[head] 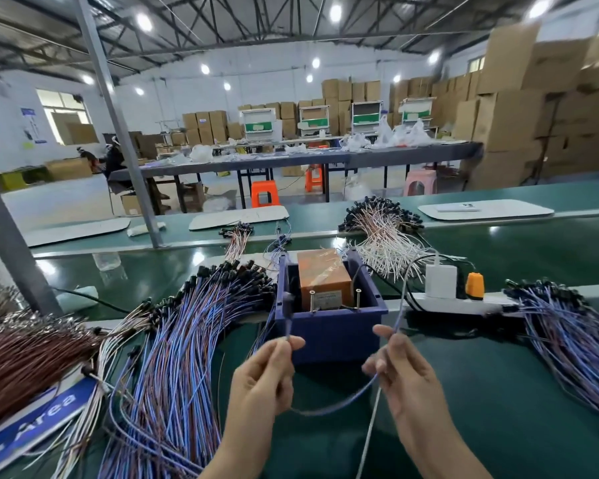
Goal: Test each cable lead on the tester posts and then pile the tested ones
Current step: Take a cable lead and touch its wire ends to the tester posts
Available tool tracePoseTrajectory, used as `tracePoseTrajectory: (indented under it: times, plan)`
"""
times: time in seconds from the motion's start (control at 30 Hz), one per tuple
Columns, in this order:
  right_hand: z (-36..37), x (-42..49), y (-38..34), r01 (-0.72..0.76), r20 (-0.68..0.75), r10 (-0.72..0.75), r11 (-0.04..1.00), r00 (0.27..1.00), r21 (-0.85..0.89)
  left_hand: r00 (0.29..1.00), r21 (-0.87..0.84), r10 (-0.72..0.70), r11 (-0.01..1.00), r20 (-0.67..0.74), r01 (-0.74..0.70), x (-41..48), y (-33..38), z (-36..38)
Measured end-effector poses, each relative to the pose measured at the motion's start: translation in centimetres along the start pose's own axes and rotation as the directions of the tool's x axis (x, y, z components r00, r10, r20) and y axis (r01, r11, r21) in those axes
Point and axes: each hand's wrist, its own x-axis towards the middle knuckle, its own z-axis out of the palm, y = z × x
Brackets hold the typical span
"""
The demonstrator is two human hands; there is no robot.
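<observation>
**One lead slung between my hands, posts dead ahead**

I pinch a single cable lead point(332, 407) with both hands. My left hand point(267, 375) nips it just below its black plug, and my right hand point(405, 371) nips the other run between thumb and forefinger. The lead sags between them, lying roughly 9 to 3 o'clock, with both ends rising toward 12. The tester posts point(312, 301) stand upright at 12 o'clock, in front of the orange tester point(325, 276) inside the blue bin point(329, 328). Each hand looks about equally near its own post. Heaps of leads lie at 9 o'clock point(187, 340) and 3 o'clock point(574, 337).
</observation>
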Motion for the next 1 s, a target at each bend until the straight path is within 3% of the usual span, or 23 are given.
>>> tracePoseTrajectory:
  times: [0.1, 0.2, 0.33, 0.47, 1.0]
  plan:
    - [0.4, -0.4, 1.5, -0.07, 0.145, 0.084, 0.993, 0.986, -0.097, 0.989, 0.296, 0.032, 0.952, 0.146, -0.075, -0.4, -1.7, 0.6]
    - [0.4, -0.4, 2.4, -0.11, 0.205, 0.143, 0.98, 0.968, -0.166, 0.984, 0.411, 0.001, 0.909, 0.176, -0.075, -0.4, -3.0, 1.4]
    - [0.1, -0.2, 2.6, -0.133, 0.127, 0.168, 0.96, 0.978, -0.245, 0.97, 0.245, -0.066, 0.97, 0.234, 0.007, -0.4, -2.9, 2.4]
    - [0.1, -0.3, 2.6, -0.13, 0.143, 0.182, 0.941, 0.973, -0.314, 0.978, 0.157, -0.103, 0.985, 0.183, 0.075, 0.3, -3.5, 2.2]
    - [0.4, -0.7, 2.5, -0.04, 0.107, 0.111, 0.854, 0.988, -0.519, 0.991, 0.269, 0.023, 0.962, 0.132, -0.058, 0.5, -4.5, 1.7]
